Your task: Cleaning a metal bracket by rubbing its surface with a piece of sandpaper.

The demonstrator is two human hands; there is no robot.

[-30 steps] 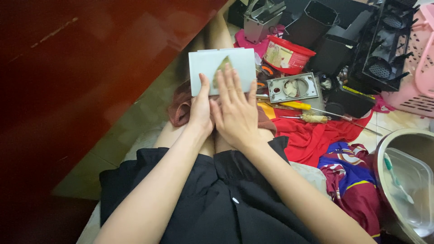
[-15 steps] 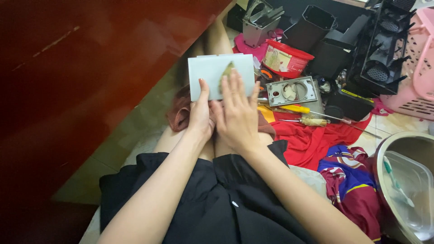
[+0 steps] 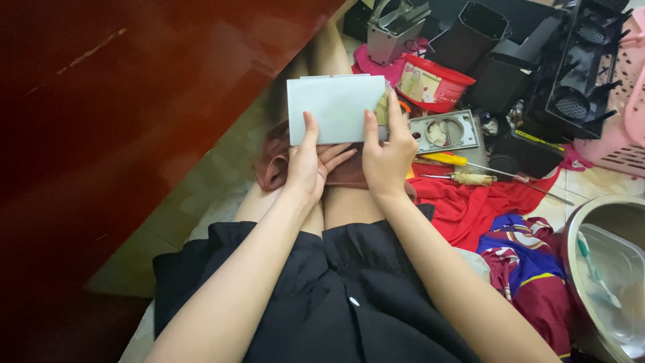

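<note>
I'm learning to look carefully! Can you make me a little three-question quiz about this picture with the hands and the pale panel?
1. True or false: both hands hold the pale rectangular panel.
2. Which screwdriver handle colour lies beside the red cloth? A yellow, B green, C white.
3. What does the right hand press against the panel's edge?

Key:
1. True; the left hand grips it too.
2. A.
3. A small tan folded piece, perhaps sandpaper.

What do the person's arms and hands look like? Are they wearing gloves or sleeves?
No gloves and no sleeves. Both forearms are bare right up to the edge of the picture. The left hand and the right hand show no rings, watch or bracelets, and the fingernails look short and plain.
</note>
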